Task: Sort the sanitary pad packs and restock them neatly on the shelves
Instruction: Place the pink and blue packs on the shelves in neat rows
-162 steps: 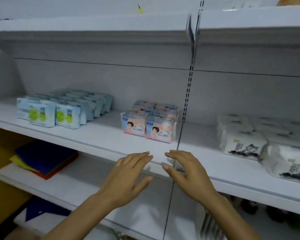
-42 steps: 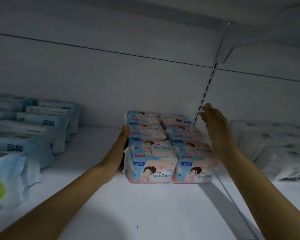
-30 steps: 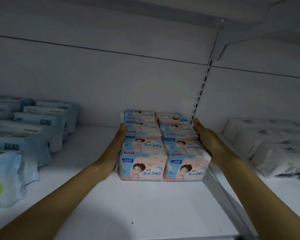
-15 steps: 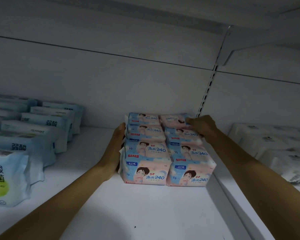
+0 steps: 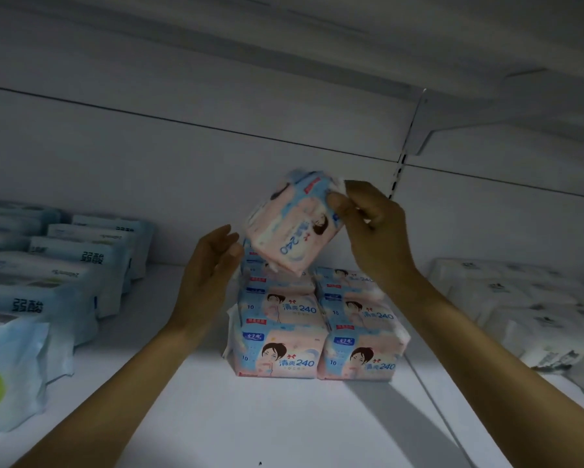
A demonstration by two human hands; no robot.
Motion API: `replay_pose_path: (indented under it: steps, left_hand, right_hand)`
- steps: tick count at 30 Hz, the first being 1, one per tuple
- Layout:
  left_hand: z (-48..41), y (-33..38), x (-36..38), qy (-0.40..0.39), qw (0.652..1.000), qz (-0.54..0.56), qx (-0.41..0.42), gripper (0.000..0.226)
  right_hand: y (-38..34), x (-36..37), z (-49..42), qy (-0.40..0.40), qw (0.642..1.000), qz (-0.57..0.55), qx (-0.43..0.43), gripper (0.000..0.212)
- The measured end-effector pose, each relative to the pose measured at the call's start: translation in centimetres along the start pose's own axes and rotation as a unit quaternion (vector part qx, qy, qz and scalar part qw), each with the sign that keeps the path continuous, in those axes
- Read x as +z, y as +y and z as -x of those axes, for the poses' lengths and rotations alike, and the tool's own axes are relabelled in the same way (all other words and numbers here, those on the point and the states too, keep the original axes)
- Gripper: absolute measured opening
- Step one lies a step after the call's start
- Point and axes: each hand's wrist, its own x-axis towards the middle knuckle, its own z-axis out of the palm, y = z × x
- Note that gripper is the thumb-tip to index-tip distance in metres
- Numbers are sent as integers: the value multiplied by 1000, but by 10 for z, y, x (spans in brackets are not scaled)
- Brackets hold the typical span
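Hovering above the pink stack (image 5: 317, 332) on the shelf (image 5: 284, 427), the tilted pack (image 5: 294, 228) is pinched at one corner by our right hand (image 5: 371, 228), left hand (image 5: 209, 268) open beside it; a slip could knock the stack askew. Blue packs (image 5: 64, 275) lie left of the stack, white packs (image 5: 520, 305) right; neither blocks us.
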Motion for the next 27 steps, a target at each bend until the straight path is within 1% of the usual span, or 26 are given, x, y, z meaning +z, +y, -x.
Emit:
replay_pose_path:
  steps: [1,3,4,6,7,8,10,13,14,16,17,18,19,20,21,23,24,27]
  left_hand:
    - [6,5,-1,-15,1000,6,7,53]
    - [13,13,-3,-12,1000,14,12,85]
    - [15,15,-4,-11,999,33,11,97]
    - [15,20,-8,-10,997,73,8,111]
    - [15,23,-10,-10,996,89,8,113]
    - [14,23,-13,-6,995,102,7,112]
    - [11,21,-18,13,992,125,-2,108]
    - [8,20,-22,53,989,136,4,115]
    - [8,19,-22,69,989,129,15,110]
    - [9,15,-21,123,987,88,52,83]
    - [10,14,-21,143,985,60,71,72]
    - [12,13,-20,149,984,29,95,69]
    - [13,12,-19,143,983,1,118,72]
    - [16,10,-18,133,982,-23,135,75]
    - [19,10,-17,120,981,-38,146,78]
    - [24,11,-14,96,981,-53,163,81]
    - [26,11,-14,88,980,-61,167,82]
    - [27,13,-14,76,979,-77,174,83]
  right_hand:
    - [-6,7,0,-17,1000,5,-10,15]
    - [-14,19,0,-36,999,0,-15,18]
    - [-17,24,0,-39,999,-1,-18,21]
    - [-19,34,-1,-44,999,5,-19,25]
    - [-19,38,-2,-50,999,0,-9,22]
    - [-20,41,-2,-57,998,-16,12,17]
    - [-25,47,-2,-69,992,-70,82,8]
    - [-31,52,-1,-46,966,-149,208,27]
    - [-36,53,0,-39,949,-178,257,33]
    - [-43,54,4,-58,920,-218,320,51]
    - [-46,56,8,-83,915,-220,328,60]
    - [-50,58,14,-111,913,-221,325,70]
    - [-54,61,19,-129,914,-227,312,77]
    - [-59,65,23,-134,914,-241,298,77]
    - [-61,68,25,-126,914,-261,284,69]
    - [-65,70,25,-88,913,-307,254,45]
    - [-67,69,22,-69,908,-331,249,37]
    - [-62,63,17,-60,880,-389,267,38]
